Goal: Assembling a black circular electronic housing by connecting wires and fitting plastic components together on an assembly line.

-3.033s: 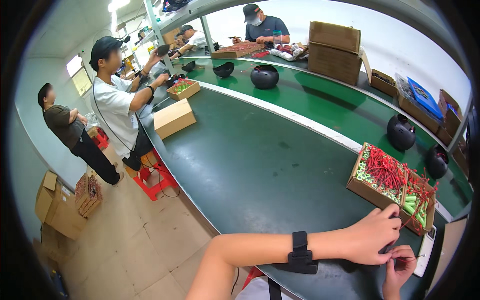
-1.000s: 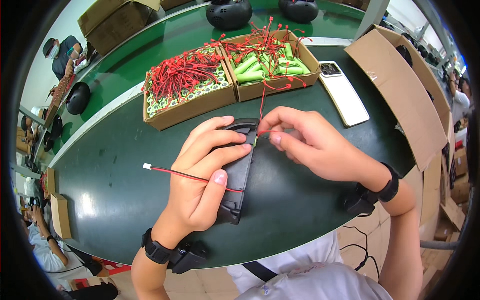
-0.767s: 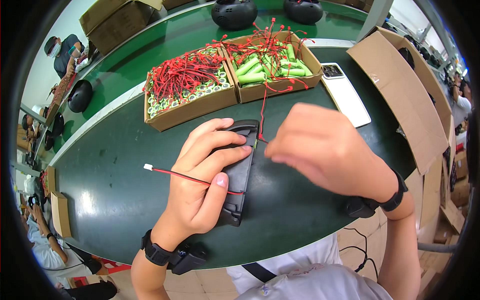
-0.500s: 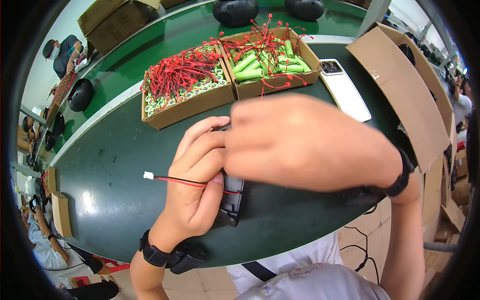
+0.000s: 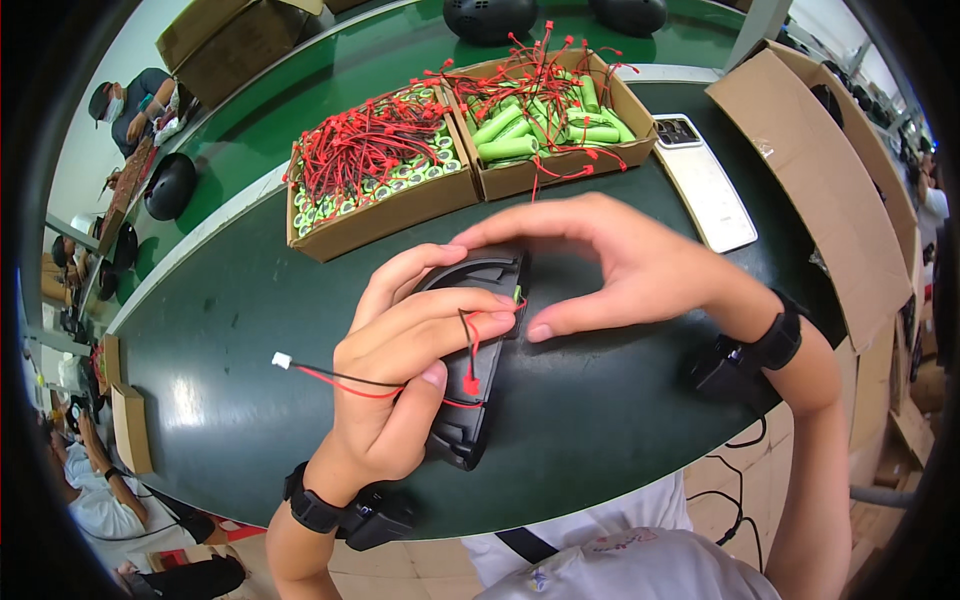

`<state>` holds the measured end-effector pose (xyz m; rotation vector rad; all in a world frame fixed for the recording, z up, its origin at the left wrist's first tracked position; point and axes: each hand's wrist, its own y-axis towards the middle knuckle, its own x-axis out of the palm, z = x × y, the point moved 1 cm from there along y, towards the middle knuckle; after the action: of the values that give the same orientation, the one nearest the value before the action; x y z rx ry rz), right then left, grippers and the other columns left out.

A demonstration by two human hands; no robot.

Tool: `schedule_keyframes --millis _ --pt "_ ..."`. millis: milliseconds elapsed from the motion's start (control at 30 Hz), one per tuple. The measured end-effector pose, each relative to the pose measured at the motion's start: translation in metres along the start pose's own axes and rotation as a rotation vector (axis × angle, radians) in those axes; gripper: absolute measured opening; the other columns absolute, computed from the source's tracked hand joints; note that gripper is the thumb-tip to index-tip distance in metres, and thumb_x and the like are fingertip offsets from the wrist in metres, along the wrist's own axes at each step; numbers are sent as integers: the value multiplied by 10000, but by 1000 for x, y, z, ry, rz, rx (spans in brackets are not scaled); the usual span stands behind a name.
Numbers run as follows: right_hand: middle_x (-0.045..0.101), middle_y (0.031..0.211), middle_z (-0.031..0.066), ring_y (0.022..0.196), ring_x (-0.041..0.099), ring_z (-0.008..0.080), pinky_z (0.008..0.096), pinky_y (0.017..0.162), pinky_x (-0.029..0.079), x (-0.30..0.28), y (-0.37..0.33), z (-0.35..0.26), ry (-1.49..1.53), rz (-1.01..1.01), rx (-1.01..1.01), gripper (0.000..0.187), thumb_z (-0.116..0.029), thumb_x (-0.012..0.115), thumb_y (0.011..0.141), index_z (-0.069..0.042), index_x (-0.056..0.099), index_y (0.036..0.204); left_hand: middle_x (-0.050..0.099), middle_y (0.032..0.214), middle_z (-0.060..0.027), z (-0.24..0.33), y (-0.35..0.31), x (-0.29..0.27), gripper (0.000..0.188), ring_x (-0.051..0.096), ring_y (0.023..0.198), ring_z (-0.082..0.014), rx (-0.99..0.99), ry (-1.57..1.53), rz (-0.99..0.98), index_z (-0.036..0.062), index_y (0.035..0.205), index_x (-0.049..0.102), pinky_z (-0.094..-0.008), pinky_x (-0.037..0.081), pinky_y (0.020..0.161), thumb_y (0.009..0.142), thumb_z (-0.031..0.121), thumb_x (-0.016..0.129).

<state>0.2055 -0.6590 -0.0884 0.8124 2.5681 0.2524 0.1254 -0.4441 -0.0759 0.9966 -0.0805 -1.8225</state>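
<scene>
My left hand [image 5: 390,375] is wrapped round a curved black plastic housing [image 5: 465,435] above the green table. Its fingers lie across the housing's inside. Behind the fingertips a small bit of green [image 5: 518,294] shows; the rest of that piece is hidden. From there, black and red leads run over my fingers to a red plug [image 5: 471,384]. A second red-and-black pair passes under my left thumb to a white plug [image 5: 282,360] left of the hand. My right hand [image 5: 620,260] is open, its thumb apart from the fingers, with its fingertips at the housing's far end.
Beyond my hands stand two cardboard boxes: one [image 5: 385,222] with upright green battery cells and red-plugged leads, one [image 5: 560,172] with loose green cells. A white phone [image 5: 706,195] lies to their right, beside a large open carton [image 5: 810,190]. A person [image 5: 140,105] works at far left.
My right hand has swung back from over my left hand and its fingers have opened. The housing and the red plug now show. The left hand keeps its hold.
</scene>
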Motion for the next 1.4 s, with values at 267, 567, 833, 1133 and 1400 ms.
schedule_keyframes --millis 267,567,833,1133,1400 --pt "612 1207 75 1032 582 134 302 889 484 21 -5 7 412 180 106 453 -31 662 841 -3 555 1280 669 1074 -168 3 0 -1 447 508 1168 -400 -39 60 27 -33 1053 700 -471 374 1033 719 102 434" --pt "601 1210 153 1096 592 243 334 922 470 16 -13 6 109 243 -22 464 -30 666 774 -5 570 1227 660 1078 -191 5 5 16 434 526 1170 -438 -80 -28 84 -35 1073 692 -495 355 1052 771 130 427" --pt "657 1006 171 945 653 262 346 847 513 -74 -69 -99 -503 445 -21 536 -148 735 774 29 517 1231 614 1150 -190 11 -14 8 516 440 1268 -404 -189 -55 185 -93 1139 631 -493 267 1095 904 320 431" --pt "646 1052 111 896 636 183 290 766 516 -303 -322 -127 -765 1055 1229 496 -273 723 827 -27 562 1228 601 1190 -220 14 -2 8 489 500 1218 -355 -142 30 134 -87 1156 624 -426 311 1076 912 277 406" --pt "692 900 163 779 678 257 365 675 567 -311 -351 -100 -569 661 1902 422 -276 791 725 42 673 977 606 1168 -193 2 -10 13 499 448 1271 -382 -173 -52 225 -101 1142 626 -470 267 1100 885 278 427"
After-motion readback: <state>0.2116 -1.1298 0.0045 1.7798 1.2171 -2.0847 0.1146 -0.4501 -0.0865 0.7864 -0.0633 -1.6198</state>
